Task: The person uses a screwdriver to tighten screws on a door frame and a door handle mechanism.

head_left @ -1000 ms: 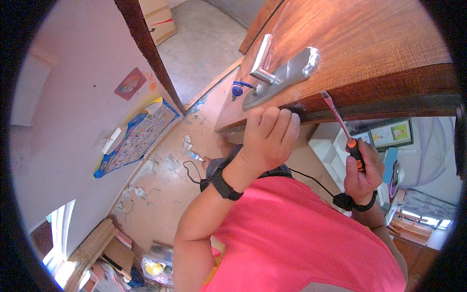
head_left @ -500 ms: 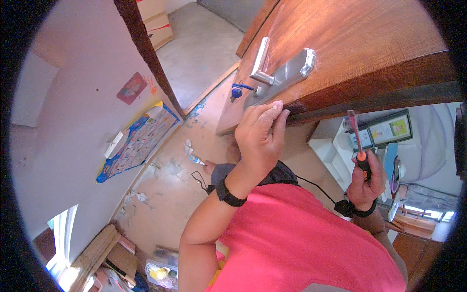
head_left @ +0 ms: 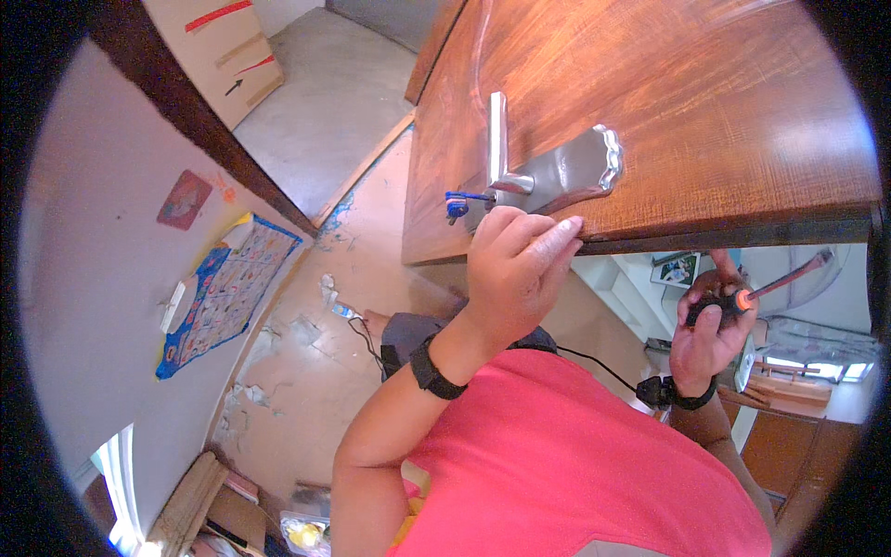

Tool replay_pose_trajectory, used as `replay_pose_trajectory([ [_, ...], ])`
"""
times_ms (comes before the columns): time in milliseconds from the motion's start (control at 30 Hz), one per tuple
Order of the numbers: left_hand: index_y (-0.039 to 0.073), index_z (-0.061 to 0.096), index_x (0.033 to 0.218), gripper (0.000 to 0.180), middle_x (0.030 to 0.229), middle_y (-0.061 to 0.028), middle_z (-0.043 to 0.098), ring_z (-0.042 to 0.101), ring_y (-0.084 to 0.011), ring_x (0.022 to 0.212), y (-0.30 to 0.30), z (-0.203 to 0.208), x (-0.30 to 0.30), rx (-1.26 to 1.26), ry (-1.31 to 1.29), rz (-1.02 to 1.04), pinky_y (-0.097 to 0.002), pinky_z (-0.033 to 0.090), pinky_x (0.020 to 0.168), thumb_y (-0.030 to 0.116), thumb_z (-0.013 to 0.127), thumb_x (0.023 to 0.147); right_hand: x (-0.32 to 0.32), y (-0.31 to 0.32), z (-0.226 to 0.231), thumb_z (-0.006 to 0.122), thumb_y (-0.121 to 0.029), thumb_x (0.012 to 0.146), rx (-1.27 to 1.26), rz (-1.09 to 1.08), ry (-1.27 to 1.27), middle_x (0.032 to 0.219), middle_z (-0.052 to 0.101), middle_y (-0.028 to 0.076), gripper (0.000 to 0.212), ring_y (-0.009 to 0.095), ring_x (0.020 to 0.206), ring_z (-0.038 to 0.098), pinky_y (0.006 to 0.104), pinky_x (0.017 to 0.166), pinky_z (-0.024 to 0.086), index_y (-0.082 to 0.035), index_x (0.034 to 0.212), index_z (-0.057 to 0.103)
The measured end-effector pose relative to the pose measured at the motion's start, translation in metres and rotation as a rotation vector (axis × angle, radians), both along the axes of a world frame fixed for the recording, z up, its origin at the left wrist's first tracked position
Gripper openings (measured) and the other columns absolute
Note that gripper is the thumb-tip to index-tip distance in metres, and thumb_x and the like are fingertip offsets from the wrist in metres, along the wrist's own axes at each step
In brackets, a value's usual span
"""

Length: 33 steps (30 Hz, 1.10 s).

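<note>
Left hand (head_left: 518,278): curled at door (head_left: 733,121), just below lever handle (head_left: 498,139); contents unclear;
Right hand (head_left: 707,348): gripping 1 screwdriver (head_left: 784,278), right of lever handle;
Risk: swinging door could pinch left hand

Pale scraps (head_left: 328,289) on tan floor (head_left: 320,418)

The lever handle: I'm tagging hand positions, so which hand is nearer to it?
Left. The left hand is just below the lever handle in the picture, by its metal plate; the right hand is farther off to the lower right, holding a screwdriver.
</note>
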<state>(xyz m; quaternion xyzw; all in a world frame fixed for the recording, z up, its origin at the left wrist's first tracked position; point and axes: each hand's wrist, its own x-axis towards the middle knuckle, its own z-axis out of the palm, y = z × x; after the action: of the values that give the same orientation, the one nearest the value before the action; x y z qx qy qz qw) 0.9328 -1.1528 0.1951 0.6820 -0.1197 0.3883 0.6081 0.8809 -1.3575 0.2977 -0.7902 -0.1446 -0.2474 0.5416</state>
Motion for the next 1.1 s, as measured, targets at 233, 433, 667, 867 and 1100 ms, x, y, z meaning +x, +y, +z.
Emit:
replay_pose_trajectory([
  [233, 0.010, 0.070, 0.102, 0.035, 0.083, -0.0061, 0.063, 0.054, -0.0239, 0.072, -0.049, 0.000, 0.011, 0.050, -0.106, -0.121, -0.0336, 0.045, 0.064, 0.001, 0.075, 0.069, 0.000, -0.045, -0.001, 0.066, -0.018, 0.087, -0.072, 0.005, 0.045, 0.125, 0.052, 0.024, 0.033, 0.015, 0.074, 0.052, 0.0228, 0.053, 0.044, -0.011, 0.107, 0.040],
  [433, 0.010, 0.071, 0.098, 0.032, 0.084, -0.0054, 0.063, 0.052, -0.0238, 0.072, -0.080, -0.003, 0.015, 0.112, -0.176, -0.136, -0.0333, 0.044, 0.064, 0.003, 0.076, 0.067, 0.001, -0.069, 0.002, 0.074, -0.020, 0.080, 0.010, -0.124, 0.044, 0.110, 0.053, 0.013, 0.041, 0.017, 0.078, 0.052, 0.0244, 0.059, 0.045, -0.010, 0.103, 0.041],
  [667, 0.008, 0.069, 0.092, 0.027, 0.084, -0.0064, 0.065, 0.051, -0.0226, 0.069, -0.103, -0.016, 0.019, 0.150, -0.231, -0.103, -0.0324, 0.041, 0.061, 0.005, 0.076, 0.066, 0.004, -0.091, 0.003, 0.075, -0.020, 0.079, -0.029, -0.101, 0.046, 0.101, 0.053, 0.010, 0.040, 0.016, 0.077, 0.052, 0.0249, 0.061, 0.045, -0.009, 0.101, 0.043],
  [867, 0.007, 0.068, 0.093, 0.030, 0.083, -0.0063, 0.066, 0.051, -0.0213, 0.069, -0.102, -0.010, 0.019, 0.171, -0.274, -0.116, -0.0311, 0.039, 0.058, 0.006, 0.078, 0.066, 0.009, -0.093, -0.001, 0.075, -0.023, 0.080, -0.054, -0.102, 0.008, 0.098, 0.053, 0.010, 0.041, 0.016, 0.073, 0.051, 0.0243, 0.056, 0.042, -0.008, 0.103, 0.044],
  [1100, 0.005, 0.067, 0.093, 0.031, 0.083, -0.0061, 0.065, 0.051, -0.0209, 0.069, -0.099, 0.004, 0.014, 0.134, -0.225, -0.035, -0.0311, 0.040, 0.058, 0.003, 0.079, 0.065, 0.009, -0.092, -0.002, 0.075, -0.026, 0.081, -0.161, -0.112, -0.010, 0.094, 0.054, 0.011, 0.043, 0.015, 0.070, 0.050, 0.0233, 0.051, 0.039, -0.008, 0.105, 0.045],
])
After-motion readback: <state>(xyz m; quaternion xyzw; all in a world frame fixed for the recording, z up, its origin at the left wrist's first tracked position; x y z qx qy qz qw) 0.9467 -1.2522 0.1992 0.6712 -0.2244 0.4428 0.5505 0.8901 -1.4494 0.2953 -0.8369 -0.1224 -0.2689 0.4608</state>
